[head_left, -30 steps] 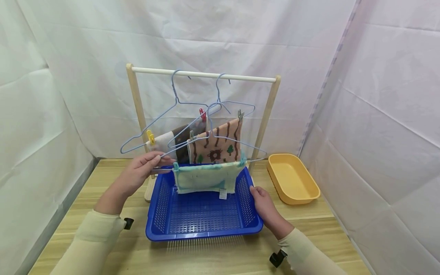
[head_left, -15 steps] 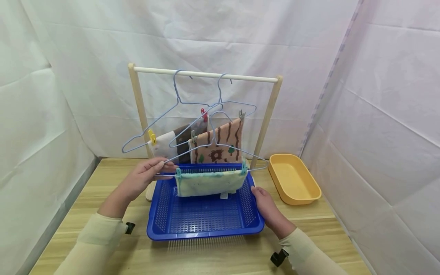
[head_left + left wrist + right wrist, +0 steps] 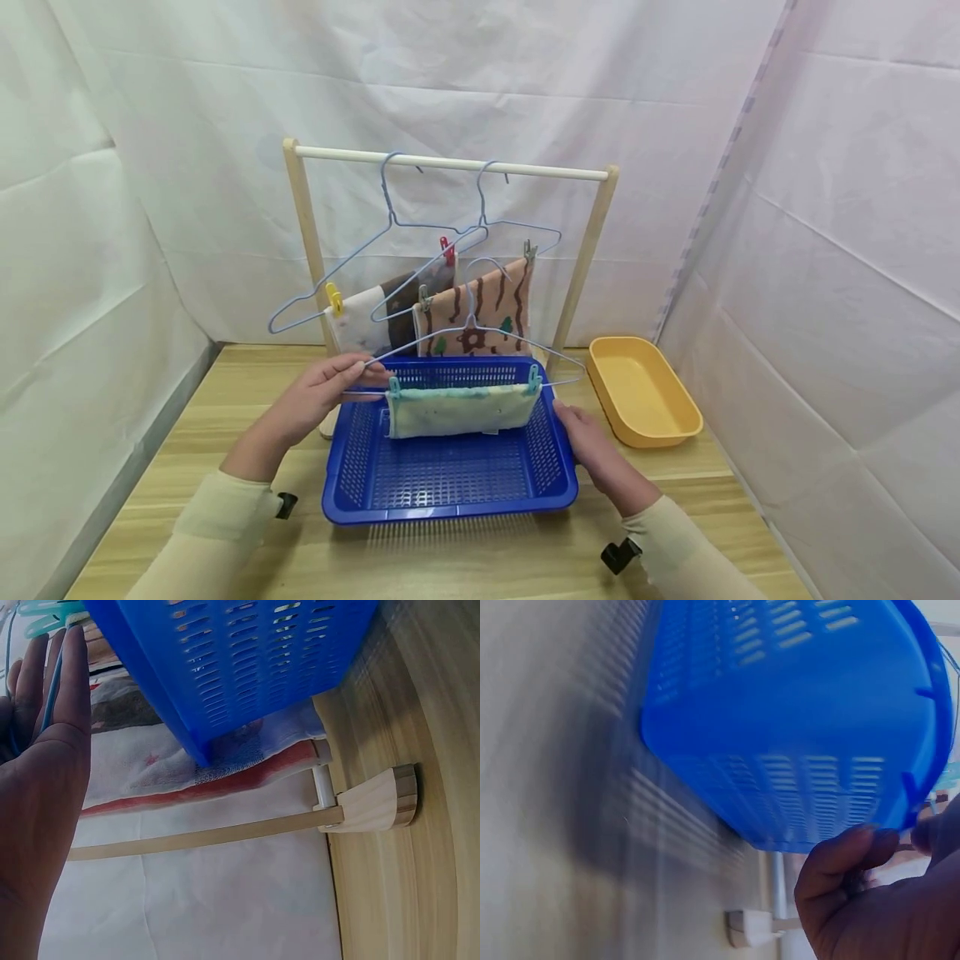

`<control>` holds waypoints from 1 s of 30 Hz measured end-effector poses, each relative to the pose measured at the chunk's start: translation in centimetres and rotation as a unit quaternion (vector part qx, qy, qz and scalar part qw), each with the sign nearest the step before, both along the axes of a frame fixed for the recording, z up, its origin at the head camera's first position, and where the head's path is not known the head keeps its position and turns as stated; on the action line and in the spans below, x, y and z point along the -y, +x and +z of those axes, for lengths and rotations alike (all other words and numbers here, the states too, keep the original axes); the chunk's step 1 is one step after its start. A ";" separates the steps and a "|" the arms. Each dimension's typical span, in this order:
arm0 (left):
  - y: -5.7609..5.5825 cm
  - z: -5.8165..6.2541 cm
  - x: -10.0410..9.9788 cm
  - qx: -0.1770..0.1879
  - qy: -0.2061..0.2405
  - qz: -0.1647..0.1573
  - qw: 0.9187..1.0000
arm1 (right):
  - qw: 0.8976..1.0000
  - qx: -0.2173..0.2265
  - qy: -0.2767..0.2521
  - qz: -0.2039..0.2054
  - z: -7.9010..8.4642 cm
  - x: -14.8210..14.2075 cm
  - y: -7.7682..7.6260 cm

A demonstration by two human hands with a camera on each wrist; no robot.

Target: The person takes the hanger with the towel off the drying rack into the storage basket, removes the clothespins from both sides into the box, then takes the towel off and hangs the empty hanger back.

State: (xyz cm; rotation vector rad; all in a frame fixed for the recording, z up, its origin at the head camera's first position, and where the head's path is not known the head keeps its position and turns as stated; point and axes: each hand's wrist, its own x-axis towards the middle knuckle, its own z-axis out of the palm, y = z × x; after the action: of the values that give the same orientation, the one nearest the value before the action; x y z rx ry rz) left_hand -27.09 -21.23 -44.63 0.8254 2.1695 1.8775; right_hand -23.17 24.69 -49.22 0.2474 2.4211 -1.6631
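Observation:
My left hand (image 3: pixel 322 392) grips the left end of a light-blue wire clothes hanger (image 3: pixel 471 322). A folded pale yellow-green towel (image 3: pixel 461 414) is fixed to the hanger's lower bar by two teal clothespins (image 3: pixel 534 380). Towel and hanger are over the blue plastic basket (image 3: pixel 442 510), the towel's lower part inside its outline. Whether it touches the basket floor I cannot tell. My right hand (image 3: pixel 596 446) holds the basket's right rim; in the right wrist view its curled fingers (image 3: pixel 832 862) lie against the outer wall near the rim.
Behind stands a wooden drying rack (image 3: pixel 450 162). Two more blue hangers hang on it, bearing a white-and-brown towel (image 3: pixel 367 308) with yellow and red clothespins and a peach towel (image 3: pixel 487 304) with grey ones. A yellow tray (image 3: pixel 645 392) sits at the right. White curtains surround the table.
My left hand has lowered the hanger and its towel down toward the basket, and the hook now sits lower. The right hand has shifted slightly right at the rim.

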 end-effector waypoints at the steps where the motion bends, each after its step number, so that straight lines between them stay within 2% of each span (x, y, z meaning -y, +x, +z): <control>1: 0.0 -0.1 0.0 0.002 -0.002 0.001 1.000 | 1.000 -0.004 0.020 -0.002 0.2 -0.1 0.0; 6: 0.0 -0.5 0.0 0.007 -0.002 0.007 1.000 | 0.990 -0.043 0.133 0.001 1.5 -0.3 0.3; 11: 0.2 -0.8 -0.1 0.006 0.001 0.001 1.000 | 0.969 -0.122 0.216 0.013 3.0 -0.3 0.8; 16: 0.4 -1.0 0.0 0.015 0.001 0.000 1.000 | 0.950 -0.204 0.233 0.032 4.3 0.6 1.7; 18: 0.5 -1.1 0.1 0.021 0.001 0.002 1.000 | 0.938 -0.246 0.243 0.042 4.6 1.0 1.9; 21: 0.5 -1.3 0.1 0.029 0.004 0.001 1.000 | 0.913 -0.304 0.269 0.053 5.0 1.5 2.1; 24: 0.5 -1.5 0.1 0.034 0.010 -0.006 0.999 | 0.894 -0.338 0.286 0.064 5.2 1.8 2.0; 27: 0.5 -1.6 0.1 0.034 0.013 -0.015 0.999 | 0.890 -0.342 0.293 0.070 5.2 2.0 1.8; 30: 0.4 -1.7 0.0 0.032 0.013 -0.024 0.999 | 0.891 -0.336 0.296 0.078 5.1 2.1 1.6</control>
State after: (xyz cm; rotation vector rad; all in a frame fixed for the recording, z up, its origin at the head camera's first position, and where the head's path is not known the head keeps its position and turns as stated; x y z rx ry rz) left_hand -26.67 -21.27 -46.32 0.8026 2.0737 1.8871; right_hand -21.58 22.64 -44.11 -0.5267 3.2984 -0.9848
